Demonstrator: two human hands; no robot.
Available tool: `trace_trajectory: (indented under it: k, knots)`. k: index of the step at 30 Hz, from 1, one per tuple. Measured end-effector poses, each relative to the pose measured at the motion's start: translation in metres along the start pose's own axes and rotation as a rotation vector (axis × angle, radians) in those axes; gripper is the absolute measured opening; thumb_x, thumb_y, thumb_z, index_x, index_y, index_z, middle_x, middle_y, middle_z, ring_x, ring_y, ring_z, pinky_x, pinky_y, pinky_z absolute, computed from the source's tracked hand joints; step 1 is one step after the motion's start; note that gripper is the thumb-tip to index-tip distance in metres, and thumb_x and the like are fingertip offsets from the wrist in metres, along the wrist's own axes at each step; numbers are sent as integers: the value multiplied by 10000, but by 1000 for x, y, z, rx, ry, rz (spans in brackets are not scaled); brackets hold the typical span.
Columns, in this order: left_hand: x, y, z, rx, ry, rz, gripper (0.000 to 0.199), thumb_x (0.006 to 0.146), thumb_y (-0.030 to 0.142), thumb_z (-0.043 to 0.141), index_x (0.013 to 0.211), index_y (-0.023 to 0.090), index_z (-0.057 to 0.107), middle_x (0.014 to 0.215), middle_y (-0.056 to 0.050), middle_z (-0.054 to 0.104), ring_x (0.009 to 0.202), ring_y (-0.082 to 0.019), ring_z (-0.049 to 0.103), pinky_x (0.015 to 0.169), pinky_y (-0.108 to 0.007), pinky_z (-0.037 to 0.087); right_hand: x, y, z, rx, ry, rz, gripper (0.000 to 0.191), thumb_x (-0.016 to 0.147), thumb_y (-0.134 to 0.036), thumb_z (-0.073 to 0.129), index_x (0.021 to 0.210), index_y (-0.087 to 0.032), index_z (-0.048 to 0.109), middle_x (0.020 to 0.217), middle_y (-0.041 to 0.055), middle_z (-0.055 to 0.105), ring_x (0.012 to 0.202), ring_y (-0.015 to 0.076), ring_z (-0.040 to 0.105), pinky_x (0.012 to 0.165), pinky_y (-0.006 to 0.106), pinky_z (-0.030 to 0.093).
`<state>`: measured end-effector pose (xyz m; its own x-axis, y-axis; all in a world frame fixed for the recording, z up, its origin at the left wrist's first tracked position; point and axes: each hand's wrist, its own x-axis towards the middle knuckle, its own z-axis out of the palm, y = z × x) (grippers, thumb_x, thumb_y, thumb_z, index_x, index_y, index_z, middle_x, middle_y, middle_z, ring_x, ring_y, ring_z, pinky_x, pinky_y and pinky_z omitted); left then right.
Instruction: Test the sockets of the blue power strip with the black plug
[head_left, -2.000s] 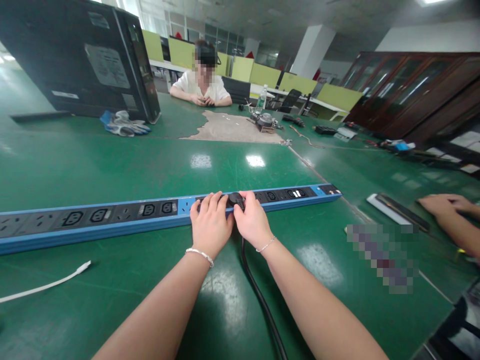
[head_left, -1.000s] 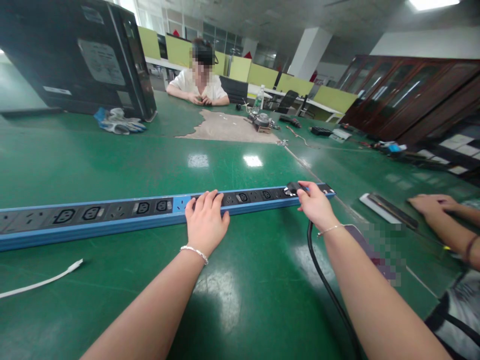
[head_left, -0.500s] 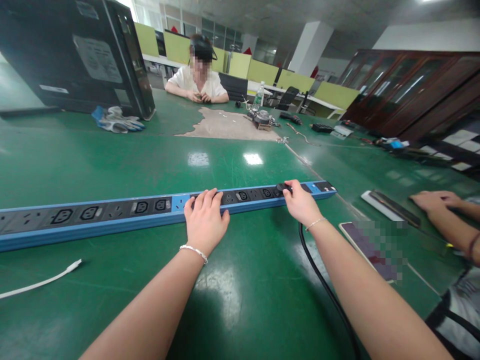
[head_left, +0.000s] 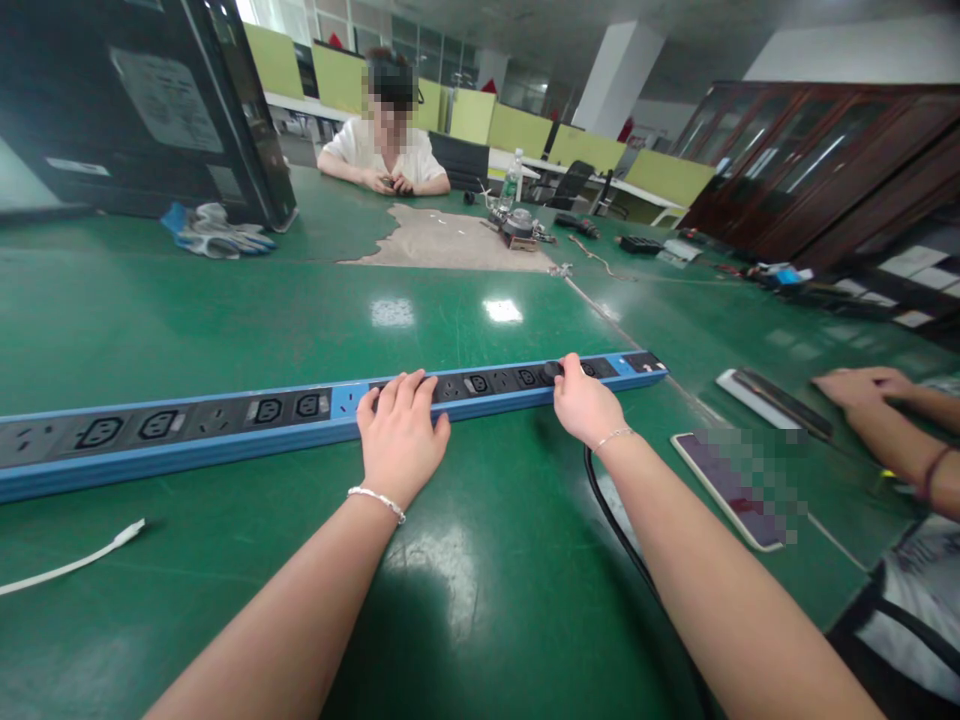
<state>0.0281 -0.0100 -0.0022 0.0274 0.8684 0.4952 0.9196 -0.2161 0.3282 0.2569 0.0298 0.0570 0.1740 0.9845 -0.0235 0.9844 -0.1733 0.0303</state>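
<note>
A long blue power strip [head_left: 247,449] with black sockets lies across the green table. My left hand [head_left: 401,440] grips it near the middle, fingers draped over the top and thumb at the front side. Toward the strip's right end, my right hand [head_left: 589,402] is closed around a black plug [head_left: 553,370]. The plug sits at one of the sockets; its prongs are hidden, so how deep it is in cannot be seen. A black cable [head_left: 616,525] runs down from under my right hand toward the table's near edge.
A phone [head_left: 724,485] and a white-and-dark bar [head_left: 776,402] lie to the right, near another person's hands [head_left: 862,388]. A white cable [head_left: 71,570] lies at left. Gloves [head_left: 217,232] rest by a black computer case [head_left: 150,110]. Someone sits across the table [head_left: 382,150].
The whole view has shifted slightly, so everything sits a little further left and up. Both hands keep their places on the strip and the plug.
</note>
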Motion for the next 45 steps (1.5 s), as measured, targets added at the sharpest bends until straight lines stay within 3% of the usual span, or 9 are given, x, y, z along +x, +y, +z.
trace_trajectory:
  k: [7, 23, 33, 39, 45]
  knots:
    - [0, 0, 0, 0, -8, -6, 397, 844, 313, 443, 1222, 241, 538, 1321, -60, 554, 1248, -252, 444, 1059, -469, 226, 19, 5, -17, -24, -117, -84, 368, 917, -263, 265, 1223, -109, 398, 920, 181, 656, 856, 282, 638, 727, 360, 438]
    - [0, 1, 0, -8, -4, -8, 403, 839, 302, 454, 1228, 244, 540, 1323, -62, 552, 1249, -254, 439, 1062, -473, 223, -5, -2, 8, -86, 45, 0, 415, 946, -295, 190, 1281, -119, 361, 870, 165, 662, 790, 273, 658, 706, 363, 454]
    - [0, 0, 1, -22, 3, -11, 397, 839, 298, 446, 1220, 243, 545, 1316, -64, 556, 1249, -254, 440, 1062, -474, 221, 13, -8, -18, -144, -102, -25, 453, 879, -241, 312, 1309, -116, 378, 930, 196, 657, 859, 299, 650, 729, 395, 462]
    - [0, 0, 0, -20, -3, -10, 398, 841, 306, 447, 1222, 242, 541, 1321, -63, 551, 1254, -255, 436, 1061, -474, 225, 0, -9, -1, -106, 7, 16, 441, 915, -264, 224, 1312, -123, 355, 881, 181, 660, 793, 272, 662, 720, 385, 464]
    - [1, 1, 0, -27, -6, -9, 405, 848, 342, 449, 1233, 257, 543, 1309, -71, 561, 1241, -273, 446, 1051, -489, 235, -2, -6, 3, -55, 15, 29, 425, 926, -279, 216, 1293, -120, 359, 891, 180, 659, 809, 267, 657, 741, 383, 462]
